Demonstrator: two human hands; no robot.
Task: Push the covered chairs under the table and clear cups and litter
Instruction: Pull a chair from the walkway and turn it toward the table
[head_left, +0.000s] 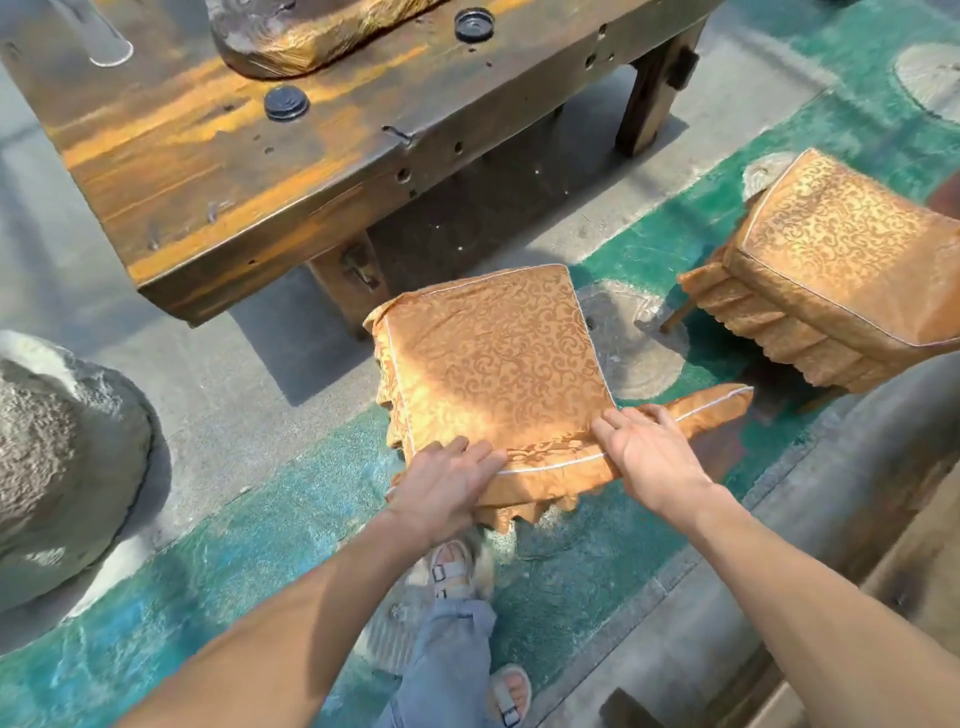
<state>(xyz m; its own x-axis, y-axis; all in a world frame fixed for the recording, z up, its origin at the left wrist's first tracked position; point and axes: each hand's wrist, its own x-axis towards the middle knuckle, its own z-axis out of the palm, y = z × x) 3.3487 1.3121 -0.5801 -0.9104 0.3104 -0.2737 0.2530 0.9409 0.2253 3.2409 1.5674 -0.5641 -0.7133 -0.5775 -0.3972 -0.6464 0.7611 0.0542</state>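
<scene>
Both forearms reach forward from the bottom of the view to the near edge of the covered chair. The left hand lies flat on the seat's 7 o'clock corner, fingers straight and spread across the white piping, gripping nothing. The right hand rests at the seat's 5 o'clock edge, fingers also extended and pressed onto the gold patterned fabric, palm down, not curled round anything. A loose flap of the cover sticks out past the right hand toward 3 o'clock.

The chair stands on the floor just short of the table, which fills the view from 10 to 12 o'clock. The seat's far-left corner is close to the nearest table leg, which stands at the chair's 11 o'clock. A second covered chair sits tilted at 2 o'clock, apart from the table.

On the tabletop lie two dark round caps, one near the middle and one at the top edge, beside a rough wooden slab. A grey rock bulks at 9 o'clock. A sandalled foot is planted directly under the left hand, at the chair's 6 o'clock.
</scene>
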